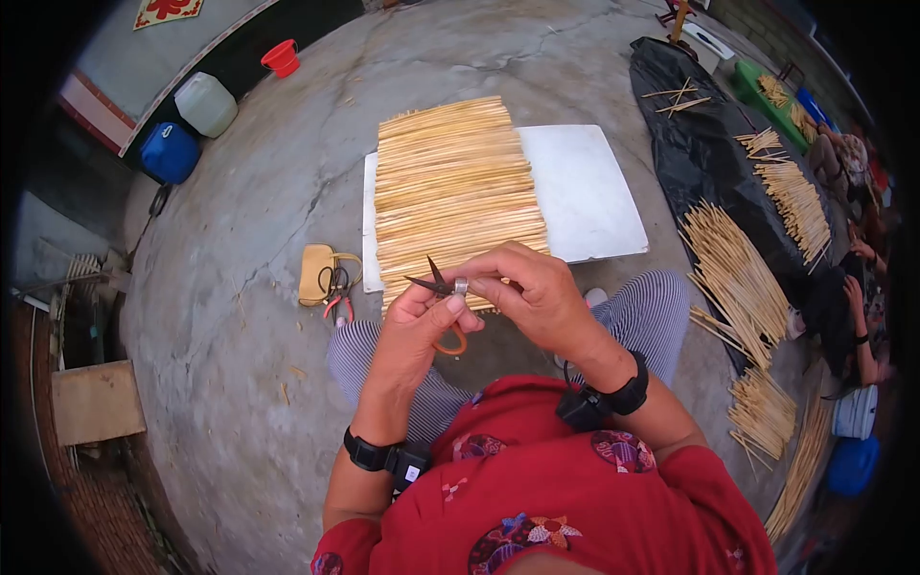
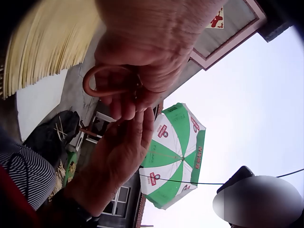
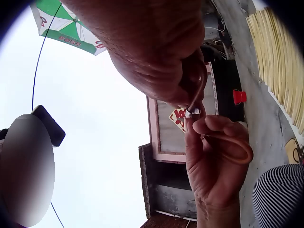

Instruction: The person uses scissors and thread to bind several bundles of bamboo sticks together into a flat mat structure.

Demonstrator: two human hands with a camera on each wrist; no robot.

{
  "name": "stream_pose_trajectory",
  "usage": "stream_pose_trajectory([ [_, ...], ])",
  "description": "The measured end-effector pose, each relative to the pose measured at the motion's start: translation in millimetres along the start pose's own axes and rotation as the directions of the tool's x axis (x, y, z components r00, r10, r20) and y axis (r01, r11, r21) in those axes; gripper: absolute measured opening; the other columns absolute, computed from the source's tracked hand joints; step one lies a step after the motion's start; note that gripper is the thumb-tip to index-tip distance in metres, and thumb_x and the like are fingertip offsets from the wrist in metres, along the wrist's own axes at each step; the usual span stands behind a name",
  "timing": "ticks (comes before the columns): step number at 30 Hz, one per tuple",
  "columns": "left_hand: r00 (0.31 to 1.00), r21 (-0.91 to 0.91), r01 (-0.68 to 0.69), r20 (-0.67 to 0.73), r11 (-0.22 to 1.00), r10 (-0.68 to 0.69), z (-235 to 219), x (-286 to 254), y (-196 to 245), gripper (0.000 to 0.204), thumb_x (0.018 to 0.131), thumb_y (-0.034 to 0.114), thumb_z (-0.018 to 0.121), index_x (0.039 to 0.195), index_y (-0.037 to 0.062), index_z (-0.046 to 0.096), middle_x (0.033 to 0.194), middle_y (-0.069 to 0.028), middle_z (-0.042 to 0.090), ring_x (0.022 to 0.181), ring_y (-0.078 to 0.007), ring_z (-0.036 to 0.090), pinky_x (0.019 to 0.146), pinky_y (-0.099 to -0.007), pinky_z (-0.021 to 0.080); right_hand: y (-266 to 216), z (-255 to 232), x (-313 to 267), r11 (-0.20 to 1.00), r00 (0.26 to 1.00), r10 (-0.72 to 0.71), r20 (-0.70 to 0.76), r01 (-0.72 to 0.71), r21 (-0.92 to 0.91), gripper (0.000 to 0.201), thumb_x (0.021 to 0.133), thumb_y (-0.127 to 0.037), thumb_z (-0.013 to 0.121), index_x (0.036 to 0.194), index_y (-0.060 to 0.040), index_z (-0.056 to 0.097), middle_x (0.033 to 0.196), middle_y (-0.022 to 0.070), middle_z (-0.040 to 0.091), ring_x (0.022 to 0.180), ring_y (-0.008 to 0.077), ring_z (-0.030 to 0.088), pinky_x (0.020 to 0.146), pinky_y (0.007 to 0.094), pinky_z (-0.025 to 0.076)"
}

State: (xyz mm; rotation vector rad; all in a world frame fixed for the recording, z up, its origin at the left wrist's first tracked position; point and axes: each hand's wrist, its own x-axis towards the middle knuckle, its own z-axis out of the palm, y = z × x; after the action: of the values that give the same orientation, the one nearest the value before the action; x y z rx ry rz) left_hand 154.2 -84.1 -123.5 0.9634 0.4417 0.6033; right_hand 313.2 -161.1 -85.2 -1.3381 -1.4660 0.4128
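Sticks (image 1: 450, 182) on board (image 1: 594, 192) beyond scissors (image 1: 436, 284)

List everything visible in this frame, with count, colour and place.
Scissors: one, dark blades, orange handle loop, held in both hands.
Stick mat: one, pale yellow, on white board.
Second scissors: one, red handles, floor beside tan pouch.
Stick bundles: several, pale, along black sheet at right.
Jugs: white and blue, upper left.
Red cup: one, top.
Umbrella: one, green and white, overhead.
Left hand: grips scissors.
Right hand: pinches at the blades.
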Motion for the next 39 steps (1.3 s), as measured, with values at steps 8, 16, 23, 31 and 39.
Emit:
stream_pose_trajectory([
  [8,0.992,0.071,-0.100,-0.068,0.992,0.105,-4,-3,8,0.030,0.085,0.012,0.062,0.112,0.0011,0.055,0.076,-0.0060,0.061,0.065,-0.0120,0.059,0.059,-0.0239,0.049,10,9,0,0.998,0.998,0.034,-0.048,-0.031,0.055,0.018,0.080,-0.007,0.064,0.098,-0.0059,0.064,0.082,0.0073,0.062,0.072,0.0199,0.060,0.063,0.0289,0.047],
  [16,0.994,0.226,-0.019,-0.103,0.974,0.043,-11,-3,20,0.023,0.086,0.016,0.063,0.102,0.0012,0.057,0.073,-0.0060,0.062,0.063,-0.0127,0.060,0.060,-0.0234,0.048,12,15,10,0.993,0.999,-0.007,0.035,0.003,0.118,0.022,0.082,-0.005,0.059,0.104,-0.0048,0.062,0.090,0.0096,0.063,0.081,0.0213,0.061,0.069,0.0294,0.048],
  [23,0.988,0.296,-0.030,-0.136,0.955,0.073,-18,2,12,0.020,0.086,0.016,0.063,0.099,0.0013,0.058,0.070,-0.0045,0.061,0.060,-0.0123,0.059,0.057,-0.0226,0.046,17,21,12,0.994,0.996,0.039,0.084,-0.048,0.102,0.021,0.083,-0.006,0.059,0.104,-0.0028,0.061,0.094,0.0092,0.063,0.084,0.0192,0.062,0.071,0.0279,0.049],
  [31,0.971,0.216,0.008,-0.237,0.976,0.044,-15,10,6,0.018,0.086,0.017,0.062,0.094,0.0006,0.059,0.067,-0.0051,0.059,0.056,-0.0124,0.057,0.052,-0.0239,0.047,50,29,9,0.710,0.906,0.261,0.333,-0.413,0.570,0.033,0.085,-0.009,0.062,0.115,-0.0001,0.052,0.092,0.0065,0.063,0.083,0.0104,0.060,0.070,0.0223,0.049],
  [39,0.981,0.014,0.055,-0.188,0.998,-0.052,-24,11,15,0.017,0.090,0.018,0.057,0.099,0.0038,0.054,0.087,-0.0132,0.065,0.055,-0.0159,0.061,0.051,-0.0234,0.049,72,11,-1,0.556,0.776,0.384,0.501,-0.627,0.545,0.032,0.082,-0.017,0.068,0.107,-0.0010,0.055,0.082,0.0031,0.061,0.070,0.0087,0.059,0.058,0.0200,0.048],
])
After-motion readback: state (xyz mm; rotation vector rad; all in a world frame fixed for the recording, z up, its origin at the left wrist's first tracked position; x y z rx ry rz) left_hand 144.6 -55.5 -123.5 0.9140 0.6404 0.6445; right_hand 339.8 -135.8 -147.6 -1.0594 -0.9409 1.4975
